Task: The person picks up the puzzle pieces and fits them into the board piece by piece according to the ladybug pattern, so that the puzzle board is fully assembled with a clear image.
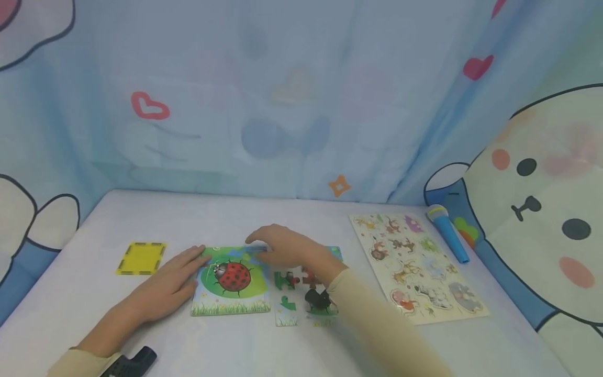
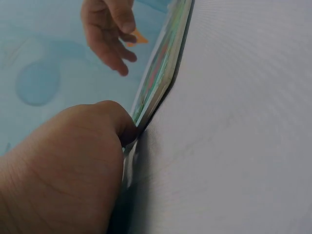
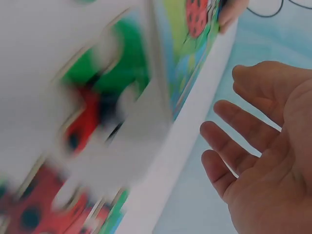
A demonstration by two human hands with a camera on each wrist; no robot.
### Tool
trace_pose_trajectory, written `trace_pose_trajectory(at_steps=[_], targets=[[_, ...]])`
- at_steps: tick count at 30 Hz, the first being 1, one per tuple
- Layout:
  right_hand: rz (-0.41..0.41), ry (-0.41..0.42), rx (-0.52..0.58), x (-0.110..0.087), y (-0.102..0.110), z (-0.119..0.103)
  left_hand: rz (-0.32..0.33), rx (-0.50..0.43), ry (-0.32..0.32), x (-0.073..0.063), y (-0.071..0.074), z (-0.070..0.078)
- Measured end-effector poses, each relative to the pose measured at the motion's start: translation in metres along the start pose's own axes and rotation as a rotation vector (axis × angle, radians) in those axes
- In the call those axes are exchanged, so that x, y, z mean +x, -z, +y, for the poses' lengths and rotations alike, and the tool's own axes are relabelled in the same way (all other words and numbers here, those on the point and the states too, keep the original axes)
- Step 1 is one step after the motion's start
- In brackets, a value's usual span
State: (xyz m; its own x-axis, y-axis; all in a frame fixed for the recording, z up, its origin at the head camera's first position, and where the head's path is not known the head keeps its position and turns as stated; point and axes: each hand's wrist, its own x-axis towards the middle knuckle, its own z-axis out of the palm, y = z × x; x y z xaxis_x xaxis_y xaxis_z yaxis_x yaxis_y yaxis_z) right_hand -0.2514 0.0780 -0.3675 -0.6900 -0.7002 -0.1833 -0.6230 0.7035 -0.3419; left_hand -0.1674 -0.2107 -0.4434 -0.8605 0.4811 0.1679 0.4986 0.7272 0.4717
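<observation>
A square ladybug board (image 1: pixel 235 283) lies flat on the white counter (image 1: pixel 198 345), a little left of the middle, with its red beetle picture facing up and a strip of grass printed along the near edge. The left hand (image 1: pixel 170 285) rests against the left side of the board, its fingers stretched out toward the far left corner; the left wrist view shows the thumb touching the board's edge. The right hand (image 1: pixel 288 246) hangs in the air above the far right corner, fingers spread and lightly bent, apart from the board in the left wrist view.

Just to the right of the board lie loose puzzle pieces: a green and red piece (image 1: pixel 284 281), a red piece (image 1: pixel 310 277) partly under the right forearm, a black piece (image 1: pixel 317 299), and, nearer the front, a grass piece (image 1: pixel 286 315). The right sleeve (image 1: pixel 377 319) reaches across beside them and may hide more; the right wrist view of the pieces is blurred.

Well to the left lies a yellow square (image 1: pixel 140 259) with a dark dashed border. On the right lies an animal board (image 1: pixel 416 267), and beside its far right corner is a blue microphone (image 1: pixel 450 238). Behind the counter hangs a pale blue curtain (image 1: pixel 292 63) printed with hearts.
</observation>
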Motion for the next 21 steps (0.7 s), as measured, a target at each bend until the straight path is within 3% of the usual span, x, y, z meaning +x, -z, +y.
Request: trace_pose_trajectory(at_steps=[5, 12, 18, 21], targets=[[0.049, -0.056, 0.029, -0.024, 0.004, 0.029, 0.000, 0.004, 0.002, 0.000, 0.002, 0.001], [0.076, -0.170, -0.033, -0.049, 0.003, 0.067, 0.000, 0.004, 0.003, -0.001, 0.002, 0.001], [0.065, -0.242, -0.082, -0.070, 0.003, 0.084, 0.000, 0.010, -0.008, -0.001, 0.002, 0.001], [0.084, -0.236, -0.060, -0.075, 0.000, 0.089, -0.002, 0.005, -0.006, -0.002, 0.001, 0.002]])
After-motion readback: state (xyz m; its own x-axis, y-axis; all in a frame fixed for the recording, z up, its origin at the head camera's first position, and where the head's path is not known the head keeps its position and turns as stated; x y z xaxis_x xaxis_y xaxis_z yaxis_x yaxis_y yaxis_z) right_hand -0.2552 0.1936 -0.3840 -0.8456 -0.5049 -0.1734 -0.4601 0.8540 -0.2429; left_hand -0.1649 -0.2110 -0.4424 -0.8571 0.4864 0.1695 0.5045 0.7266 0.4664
